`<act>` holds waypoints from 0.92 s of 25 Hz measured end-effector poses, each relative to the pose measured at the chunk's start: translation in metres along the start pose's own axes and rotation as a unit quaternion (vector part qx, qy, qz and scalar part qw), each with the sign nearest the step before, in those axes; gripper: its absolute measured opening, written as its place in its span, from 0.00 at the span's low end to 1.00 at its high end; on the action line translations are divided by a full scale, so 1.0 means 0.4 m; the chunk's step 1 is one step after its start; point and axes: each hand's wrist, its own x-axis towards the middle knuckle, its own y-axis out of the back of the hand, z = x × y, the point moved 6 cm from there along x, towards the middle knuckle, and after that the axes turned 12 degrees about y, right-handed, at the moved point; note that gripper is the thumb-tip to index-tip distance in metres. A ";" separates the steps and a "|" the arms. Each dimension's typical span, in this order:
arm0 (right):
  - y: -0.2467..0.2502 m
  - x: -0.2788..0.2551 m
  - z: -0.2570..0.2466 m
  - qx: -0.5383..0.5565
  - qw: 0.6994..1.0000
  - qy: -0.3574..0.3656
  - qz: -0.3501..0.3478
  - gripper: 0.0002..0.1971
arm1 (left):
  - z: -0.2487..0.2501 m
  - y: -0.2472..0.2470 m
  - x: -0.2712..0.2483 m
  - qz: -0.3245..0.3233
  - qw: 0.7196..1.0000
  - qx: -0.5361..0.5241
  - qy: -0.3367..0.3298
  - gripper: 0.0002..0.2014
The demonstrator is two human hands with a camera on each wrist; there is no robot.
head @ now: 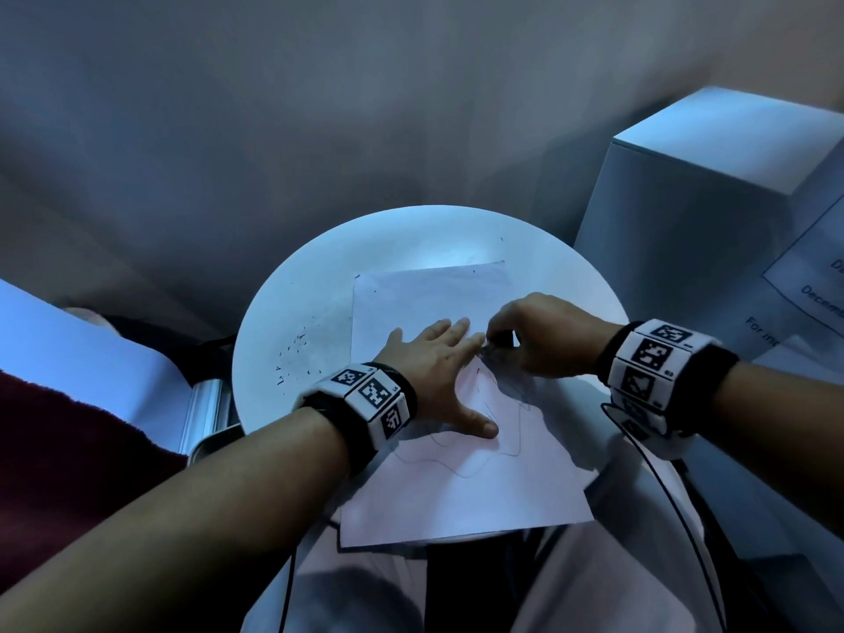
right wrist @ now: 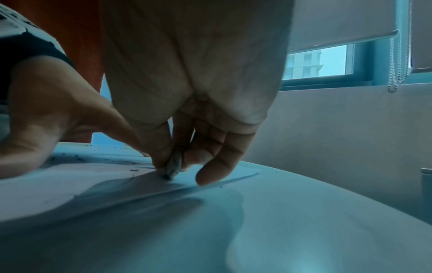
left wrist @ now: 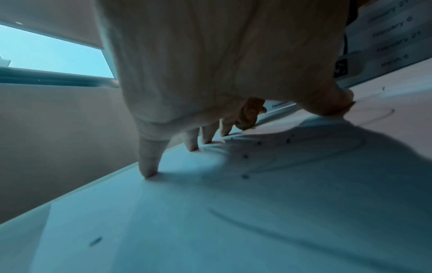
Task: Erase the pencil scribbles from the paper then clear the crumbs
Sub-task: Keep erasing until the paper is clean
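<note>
Round white table (head: 292,285) — blinded window (right wrist: 327,61)

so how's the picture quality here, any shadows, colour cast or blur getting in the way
Head view: dim and blue-tinted, edges bowed by the wide lens, pencil scribbles faint. Left wrist view: the left hand casts a broad shadow over the paper, near foreground soft. Right wrist view: teal cast, the right hand is dark against the bright window, the eraser slightly blurred.

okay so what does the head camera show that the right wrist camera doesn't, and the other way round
Only the head view shows the whole round table, the crumbs left of the paper, and the scribbles.
Only the right wrist view shows the eraser pinched and touching the paper, plus a window.
Both show the left hand flat on the paper and the right hand.
</note>
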 end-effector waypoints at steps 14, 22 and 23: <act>-0.023 -0.038 -0.083 -0.028 0.995 0.084 -0.041 0.08 | -0.001 -0.020 0.010 -0.047 0.999 0.022 0.011 0.64; 0.008 -0.011 -0.015 -0.048 0.998 0.035 -0.013 0.12 | 0.000 -0.017 0.007 -0.056 0.998 0.031 0.018 0.66; -0.010 -0.025 -0.046 -0.058 0.996 0.061 -0.030 0.12 | 0.001 -0.018 0.007 -0.057 0.998 0.031 0.017 0.66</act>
